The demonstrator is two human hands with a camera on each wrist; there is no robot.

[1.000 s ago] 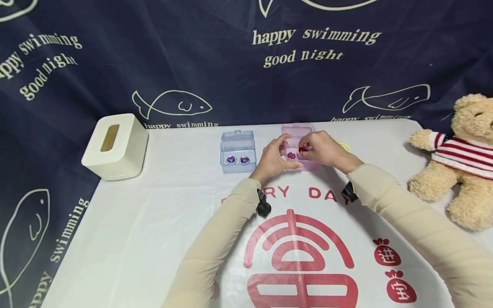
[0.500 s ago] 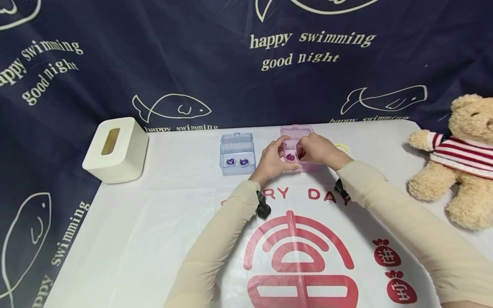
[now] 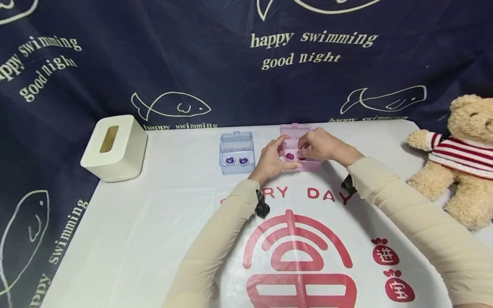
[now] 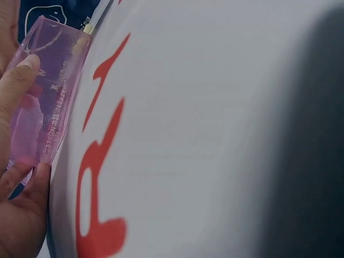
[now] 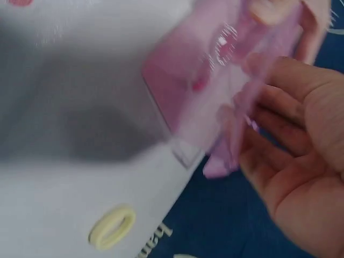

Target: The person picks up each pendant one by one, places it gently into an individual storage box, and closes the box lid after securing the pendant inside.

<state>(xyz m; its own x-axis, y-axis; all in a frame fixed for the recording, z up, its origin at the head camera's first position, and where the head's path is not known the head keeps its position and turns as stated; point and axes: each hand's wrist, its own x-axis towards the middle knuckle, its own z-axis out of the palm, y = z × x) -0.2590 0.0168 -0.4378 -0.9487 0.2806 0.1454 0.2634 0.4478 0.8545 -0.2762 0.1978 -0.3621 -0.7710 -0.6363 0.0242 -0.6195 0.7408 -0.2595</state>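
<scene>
In the head view my left hand [image 3: 271, 158] grips the left side of an open pink see-through box [image 3: 312, 166]. Its thumb lies along the front, as the left wrist view of the pink box [image 4: 56, 80] also shows. My right hand [image 3: 321, 145] reaches into the box from the right, fingertips just above a red gem piece [image 3: 301, 157] that they partly cover. Another red gem piece [image 3: 289, 156] with a sparkly pale rim lies to its left. In the blurred right wrist view, the fingers of my right hand [image 5: 301, 129] look loosely spread within the box.
Left of the pink box stands an open blue see-through box [image 3: 236, 169] with two purple gem pieces [image 3: 230, 160] inside. A yellow ring-shaped item [image 5: 113, 227] lies near the pink box. A white tissue box [image 3: 115, 147] stands far left, a teddy bear [image 3: 462, 171] far right.
My right hand has lowered the red gem piece into the pink box and then risen slightly, leaving it beside the other one. My left hand keeps its grip on the box.
</scene>
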